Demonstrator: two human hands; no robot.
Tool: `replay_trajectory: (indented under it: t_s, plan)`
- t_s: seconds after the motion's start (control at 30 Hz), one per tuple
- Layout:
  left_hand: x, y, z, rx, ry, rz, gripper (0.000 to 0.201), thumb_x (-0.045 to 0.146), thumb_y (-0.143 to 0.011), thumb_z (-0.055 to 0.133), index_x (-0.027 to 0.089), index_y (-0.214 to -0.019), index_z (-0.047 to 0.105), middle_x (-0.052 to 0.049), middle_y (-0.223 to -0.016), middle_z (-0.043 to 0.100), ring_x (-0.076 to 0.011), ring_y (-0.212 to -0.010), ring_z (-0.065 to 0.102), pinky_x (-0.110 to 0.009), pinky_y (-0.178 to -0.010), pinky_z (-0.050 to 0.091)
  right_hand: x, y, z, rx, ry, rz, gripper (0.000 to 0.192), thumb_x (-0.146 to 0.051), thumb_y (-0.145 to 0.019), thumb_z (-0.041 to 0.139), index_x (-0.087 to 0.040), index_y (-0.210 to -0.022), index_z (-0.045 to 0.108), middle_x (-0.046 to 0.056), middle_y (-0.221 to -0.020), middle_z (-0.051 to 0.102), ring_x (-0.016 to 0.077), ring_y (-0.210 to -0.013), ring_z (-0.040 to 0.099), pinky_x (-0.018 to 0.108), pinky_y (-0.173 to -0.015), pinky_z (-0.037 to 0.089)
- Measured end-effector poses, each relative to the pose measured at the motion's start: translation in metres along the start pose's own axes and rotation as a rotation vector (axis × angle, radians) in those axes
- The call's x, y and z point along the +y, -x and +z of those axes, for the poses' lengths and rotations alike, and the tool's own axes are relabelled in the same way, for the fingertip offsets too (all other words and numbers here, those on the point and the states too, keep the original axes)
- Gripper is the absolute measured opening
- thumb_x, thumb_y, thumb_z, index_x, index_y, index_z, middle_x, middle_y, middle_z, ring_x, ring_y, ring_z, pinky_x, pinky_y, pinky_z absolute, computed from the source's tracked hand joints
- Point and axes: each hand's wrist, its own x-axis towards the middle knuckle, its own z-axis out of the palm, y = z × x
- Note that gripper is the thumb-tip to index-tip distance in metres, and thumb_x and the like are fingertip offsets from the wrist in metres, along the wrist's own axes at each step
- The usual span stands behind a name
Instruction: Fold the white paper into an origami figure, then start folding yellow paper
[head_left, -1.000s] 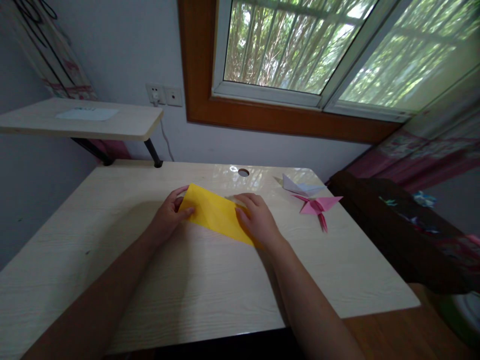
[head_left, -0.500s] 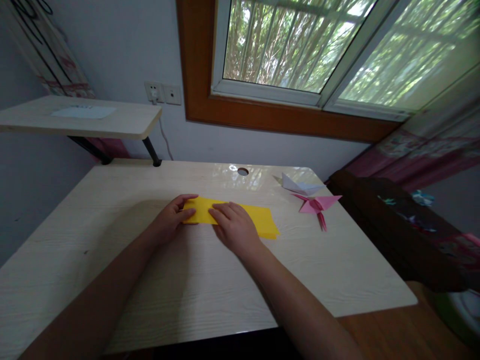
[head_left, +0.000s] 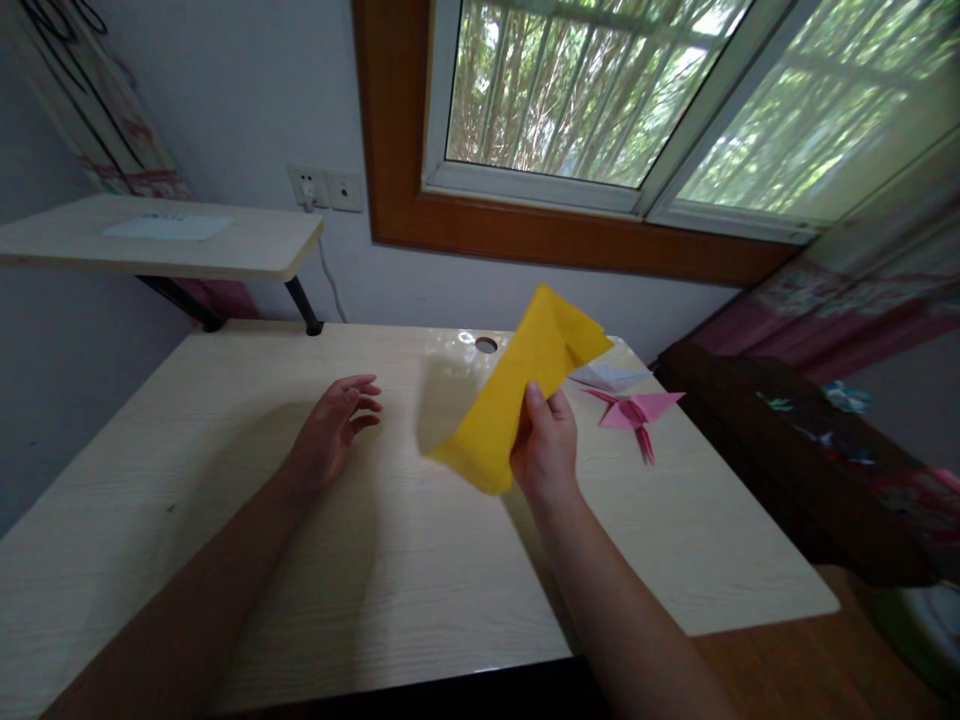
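A folded sheet of yellow paper (head_left: 510, 395) is raised above the desk, tilted, its shadow falling on the desktop to its left. My right hand (head_left: 547, 440) pinches its lower right edge, thumb on the near face; the fingers behind are partly hidden. My left hand (head_left: 339, 428) is apart from the paper, over the desk to the left, fingers loosely curled and spread with nothing in them. Beyond my right hand lie a pink paper crane (head_left: 634, 410) and a white folded paper piece (head_left: 607, 377), the latter partly covered by the yellow paper.
The light wooden desk (head_left: 420, 590) has a cable hole (head_left: 486, 345) near its back edge. At the left a raised shelf (head_left: 262, 245) carries a white sheet (head_left: 169, 227). A dark wooden cabinet (head_left: 750, 430) with small objects stands right of the desk, below the window.
The yellow paper has been lifted off the desk and turned by my right hand. My left hand has let go of it and its fingers have opened.
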Motion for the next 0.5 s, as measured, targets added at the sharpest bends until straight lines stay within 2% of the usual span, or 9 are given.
replay_trajectory:
  t_s: [0.07, 0.17, 0.2, 0.3, 0.4, 0.5]
  plan:
    - [-0.001, 0.001, 0.000, -0.029, -0.004, -0.028, 0.037, 0.050, -0.089, 0.068, 0.021, -0.112, 0.071, -0.006, -0.109, 0.065, -0.0164, -0.091, 0.063, -0.027, -0.073, 0.056, -0.003, -0.005, 0.001, -0.024, -0.042, 0.129, 0.030, -0.048, -0.086, 0.069, -0.027, -0.107, 0.064, 0.000, -0.096, 0.074, 0.0158, -0.078, 0.069, 0.029, -0.071, 0.058]
    - [-0.001, 0.002, 0.000, -0.049, -0.012, -0.081, 0.037, 0.050, -0.091, 0.066, 0.019, -0.112, 0.070, -0.007, -0.104, 0.067, -0.0162, -0.086, 0.064, -0.026, -0.068, 0.055, -0.001, -0.007, 0.000, -0.131, 0.090, 0.313, 0.033, -0.050, -0.083, 0.070, -0.025, -0.104, 0.063, 0.000, -0.081, 0.072, 0.0160, -0.064, 0.066, 0.029, -0.062, 0.057]
    - [-0.001, 0.002, 0.000, -0.053, -0.016, -0.100, 0.037, 0.049, -0.091, 0.066, 0.019, -0.113, 0.069, -0.007, -0.103, 0.067, -0.0161, -0.084, 0.064, -0.026, -0.067, 0.055, 0.002, -0.005, 0.000, -0.189, 0.145, 0.368, 0.034, -0.049, -0.082, 0.070, -0.025, -0.105, 0.063, 0.000, -0.079, 0.072, 0.0164, -0.062, 0.066, 0.029, -0.060, 0.057]
    - [0.000, 0.002, 0.001, -0.069, -0.038, -0.153, 0.043, 0.051, -0.089, 0.067, 0.021, -0.121, 0.064, -0.007, -0.108, 0.067, -0.0177, -0.085, 0.066, -0.027, -0.064, 0.055, 0.020, 0.006, 0.000, -0.447, 0.273, 0.476, 0.034, -0.045, -0.085, 0.068, -0.024, -0.111, 0.063, 0.003, -0.094, 0.075, 0.0195, -0.072, 0.070, 0.032, -0.065, 0.058]
    - [-0.001, 0.002, 0.002, -0.044, -0.108, -0.172, 0.056, 0.052, -0.088, 0.068, 0.027, -0.136, 0.054, -0.006, -0.117, 0.066, -0.0199, -0.093, 0.067, -0.028, -0.068, 0.056, 0.039, 0.018, -0.001, -0.618, 0.434, 0.371, 0.027, -0.042, -0.089, 0.066, -0.024, -0.110, 0.065, 0.003, -0.103, 0.075, 0.0201, -0.085, 0.071, 0.033, -0.073, 0.058]
    - [-0.003, 0.000, 0.000, -0.007, -0.283, -0.114, 0.069, 0.047, -0.082, 0.076, 0.029, -0.143, 0.050, -0.005, -0.116, 0.067, -0.0195, -0.097, 0.068, -0.029, -0.076, 0.056, 0.047, 0.023, -0.002, -0.764, 0.602, 0.236, 0.025, -0.038, -0.092, 0.064, -0.025, -0.113, 0.067, 0.003, -0.108, 0.075, 0.0197, -0.092, 0.070, 0.031, -0.075, 0.056]
